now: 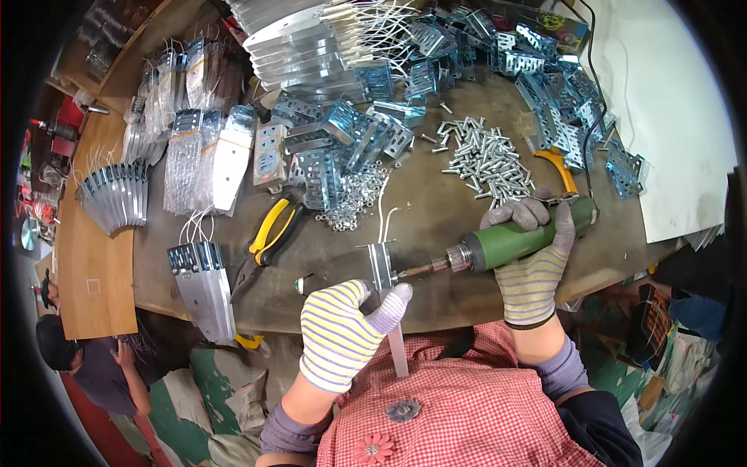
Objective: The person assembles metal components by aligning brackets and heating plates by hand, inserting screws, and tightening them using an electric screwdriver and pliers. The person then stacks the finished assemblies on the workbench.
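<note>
At frame centre, your left hand [346, 331] pinches the strip [398, 349], apparently steadying its bracket [380, 265] for the bit [424, 269]; your right hand [537, 261] wraps the driver [510, 240], screws [489, 162] heaped above, presumably for reach.

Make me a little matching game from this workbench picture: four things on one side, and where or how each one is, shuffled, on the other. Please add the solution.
Things:
1. Driver
2. Pliers
3. Screws
4. Strip

Places and states:
A. Silvery, in a loose heap
B. Gripped by the left hand, its lower end hanging in front of the apron
C. Green-bodied, held in the right hand
D. Lying on the table, with yellow and black handles

Right pairs: 1-C, 2-D, 3-A, 4-B
</note>
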The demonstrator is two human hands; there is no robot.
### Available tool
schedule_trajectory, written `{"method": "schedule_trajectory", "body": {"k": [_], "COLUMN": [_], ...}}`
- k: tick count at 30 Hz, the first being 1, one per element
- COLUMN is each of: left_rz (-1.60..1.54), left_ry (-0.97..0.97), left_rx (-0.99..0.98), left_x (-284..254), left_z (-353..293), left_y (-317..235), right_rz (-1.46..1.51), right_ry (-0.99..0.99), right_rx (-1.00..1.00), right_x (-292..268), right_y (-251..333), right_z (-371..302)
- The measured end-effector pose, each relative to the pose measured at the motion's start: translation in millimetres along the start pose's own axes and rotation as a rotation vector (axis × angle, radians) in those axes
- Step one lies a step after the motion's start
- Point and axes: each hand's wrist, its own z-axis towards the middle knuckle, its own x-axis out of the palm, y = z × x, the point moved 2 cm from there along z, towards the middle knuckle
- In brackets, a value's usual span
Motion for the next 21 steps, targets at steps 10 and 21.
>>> {"method": "schedule_trajectory", "body": {"k": [10, 21], "left_rz": [0.032, -0.003], "left_ry": [0.032, 0.017], "left_rx": [0.021, 0.107], "left_x": [2.4, 1.1], "left_z": [0.0, 5.1], "left_y": [1.2, 4.8], "right_rz": [0.044, -0.035], "right_ry": [-0.033, -0.028], "right_rx": [0.016, -0.012], "right_x": [0.3, 1.0], "right_y": [-2.3, -3.4], "right_z": [-2.1, -1.3]}}
